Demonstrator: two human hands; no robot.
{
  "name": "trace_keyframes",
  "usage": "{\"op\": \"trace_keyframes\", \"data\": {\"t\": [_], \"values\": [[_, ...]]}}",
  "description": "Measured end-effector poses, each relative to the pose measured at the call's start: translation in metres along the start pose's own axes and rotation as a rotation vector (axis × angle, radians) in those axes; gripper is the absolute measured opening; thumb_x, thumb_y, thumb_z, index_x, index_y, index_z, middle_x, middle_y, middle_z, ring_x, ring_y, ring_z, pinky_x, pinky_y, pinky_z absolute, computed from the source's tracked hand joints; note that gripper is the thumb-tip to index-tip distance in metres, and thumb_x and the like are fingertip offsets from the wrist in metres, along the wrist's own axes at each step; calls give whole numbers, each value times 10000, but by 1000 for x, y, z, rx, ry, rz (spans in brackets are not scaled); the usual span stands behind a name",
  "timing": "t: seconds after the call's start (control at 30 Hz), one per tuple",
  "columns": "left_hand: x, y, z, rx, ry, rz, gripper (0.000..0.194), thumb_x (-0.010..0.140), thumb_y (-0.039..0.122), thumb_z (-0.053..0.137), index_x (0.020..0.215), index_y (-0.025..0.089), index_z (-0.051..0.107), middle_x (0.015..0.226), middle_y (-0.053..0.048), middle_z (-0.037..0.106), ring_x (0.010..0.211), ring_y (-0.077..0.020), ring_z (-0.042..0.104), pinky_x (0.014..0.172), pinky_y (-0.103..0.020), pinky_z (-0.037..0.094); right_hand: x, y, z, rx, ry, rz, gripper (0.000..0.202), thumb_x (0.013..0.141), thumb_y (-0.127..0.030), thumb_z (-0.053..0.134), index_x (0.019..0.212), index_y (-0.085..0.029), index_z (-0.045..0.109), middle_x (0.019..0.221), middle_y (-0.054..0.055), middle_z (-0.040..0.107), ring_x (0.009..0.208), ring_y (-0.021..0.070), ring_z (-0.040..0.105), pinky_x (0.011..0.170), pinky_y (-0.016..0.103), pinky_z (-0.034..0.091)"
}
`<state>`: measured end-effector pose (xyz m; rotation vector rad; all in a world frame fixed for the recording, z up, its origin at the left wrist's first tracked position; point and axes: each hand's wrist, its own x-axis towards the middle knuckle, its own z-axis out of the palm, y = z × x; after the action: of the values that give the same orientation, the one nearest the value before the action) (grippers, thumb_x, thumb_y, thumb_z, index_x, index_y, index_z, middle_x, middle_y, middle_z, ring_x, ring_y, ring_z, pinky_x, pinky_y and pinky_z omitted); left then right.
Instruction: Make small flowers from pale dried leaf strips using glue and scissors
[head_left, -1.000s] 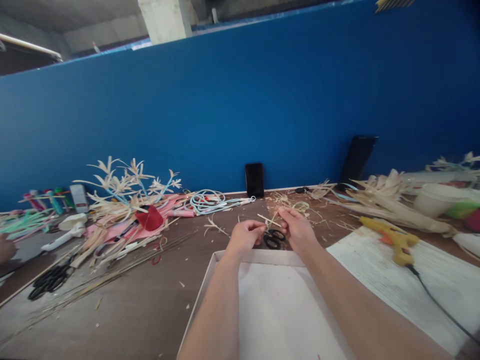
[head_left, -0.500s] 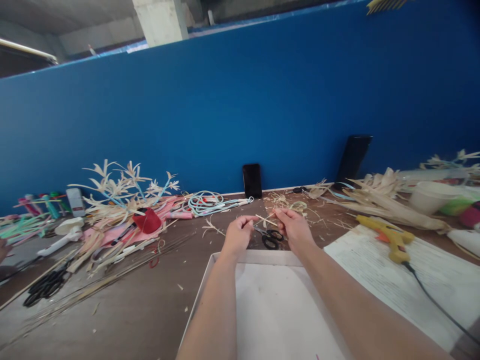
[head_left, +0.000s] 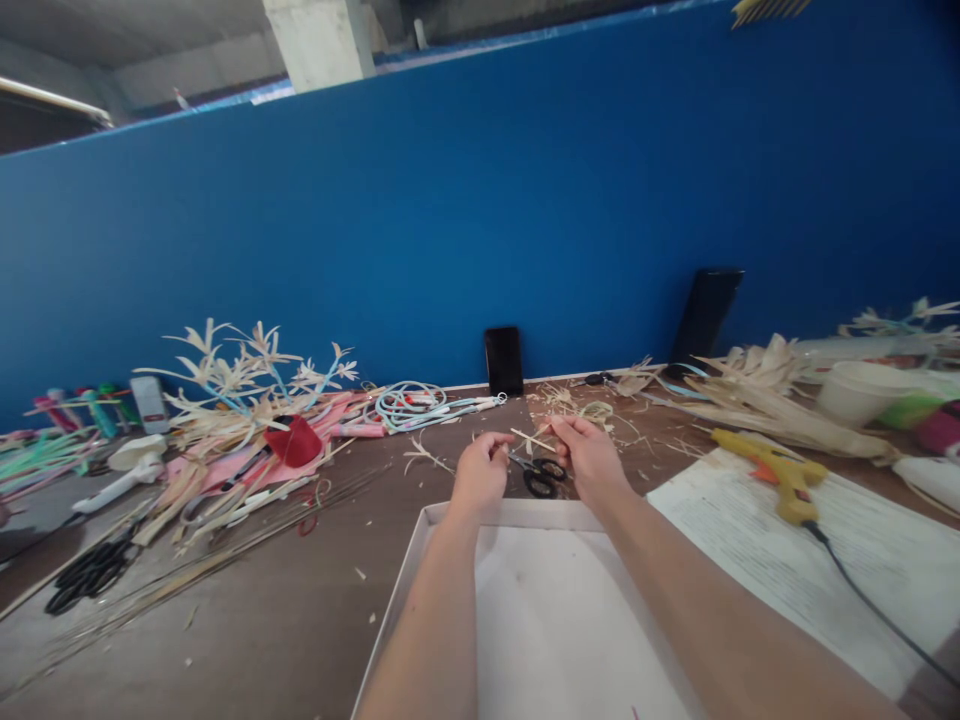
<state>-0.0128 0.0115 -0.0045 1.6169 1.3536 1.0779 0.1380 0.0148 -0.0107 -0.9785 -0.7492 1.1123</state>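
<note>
First speaker: A slender, straw-coloured strip (head_left: 532, 439) hangs between two bare hands above a dark brown worktop (head_left: 285, 600), just past the far rim of a shallow white rectangular tray (head_left: 547, 514). How secure is the grip?

Second speaker: The right hand (head_left: 592, 458) pinches it near one end, thumb against fingers. Those of the left hand (head_left: 478, 478) curl close to the opposite end; whether they touch it cannot be told.

First speaker: And the likeliest mishap?

Second speaker: A drop, in my judgement. With support perhaps on one side only, a slackened pinch could let so light a piece fall among the pale fibre scraps (head_left: 562, 398) beyond, where matching colour would hide it. Squeezed or bent too hard, something so thin might split.

First speaker: What of the black-handled metal scissors (head_left: 540, 480) lying between the hands?

Second speaker: They sit close under the wrists' reach. A careless dip could nudge them or graze skin on the blades. Farther right, a yellow glue gun (head_left: 787, 475) rests on a white printed sheet (head_left: 870, 580); its black cord (head_left: 862, 590) could drag it if snagged by an elbow.
</note>
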Motion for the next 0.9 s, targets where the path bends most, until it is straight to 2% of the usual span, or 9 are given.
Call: {"op": "trace_keyframes", "data": {"t": [0.13,0.3,0.37,0.5,0.6,0.67,0.77,0.9], "values": [[2,-4,0,35,-47,-9,276,780,240,491,1006,181,638,716,-31,611,570,-121,501,543,-222,376,0,-2,-1,-33,9,-22,272,585,-409,719,706,-179,640,645,3,607,410,41,375,315,167,264],[2,-2,-5,63,77,113,290,764,210,523,1020,204,660,1045,-69,587,822,-142,547,788,-250,410,-2,-5,0,-62,0,-20,292,580,-429,723,701,-178,638,473,-34,506,398,53,373,328,166,269],[1,1,-6,14,27,105,317,779,218,506,1066,218,639,1033,-57,605,781,-133,551,762,-247,424,-3,-5,1,-71,-10,-10,280,585,-422,719,696,-178,638,485,-29,523,397,52,373,329,167,267],[-3,9,-5,-79,-110,49,316,789,201,493,1069,205,638,986,-47,654,737,-128,561,712,-236,434,-4,-4,2,-68,-23,-5,272,582,-404,725,697,-173,640,632,7,611,423,44,388,333,160,276],[-6,14,-3,-132,-177,17,287,777,169,506,1020,179,658,990,-54,661,751,-121,567,696,-217,435,-2,-2,1,-51,-34,9,278,587,-410,722,696,-170,635,571,-7,576,418,48,377,332,160,272],[-7,17,-1,-173,-228,-45,289,774,178,516,1032,165,646,928,-57,671,663,-98,555,613,-197,434,-1,-1,0,-43,-37,17,283,589,-413,719,708,-169,637,548,-16,560,417,50,376,334,161,271],[-8,19,0,-227,-266,-127,316,758,210,551,1062,151,615,839,-52,666,536,-68,510,485,-174,402,-2,-1,0,-41,-47,14,296,585,-412,720,728,-165,641,607,-7,593,427,45,385,344,159,277],[-6,17,3,-307,-252,-151,294,733,276,596,991,139,625,794,-48,643,553,-76,541,500,-190,443,-4,0,0,-83,-98,11,307,599,-422,709,748,-163,643,484,-43,518,393,44,358,354,165,265]]}}
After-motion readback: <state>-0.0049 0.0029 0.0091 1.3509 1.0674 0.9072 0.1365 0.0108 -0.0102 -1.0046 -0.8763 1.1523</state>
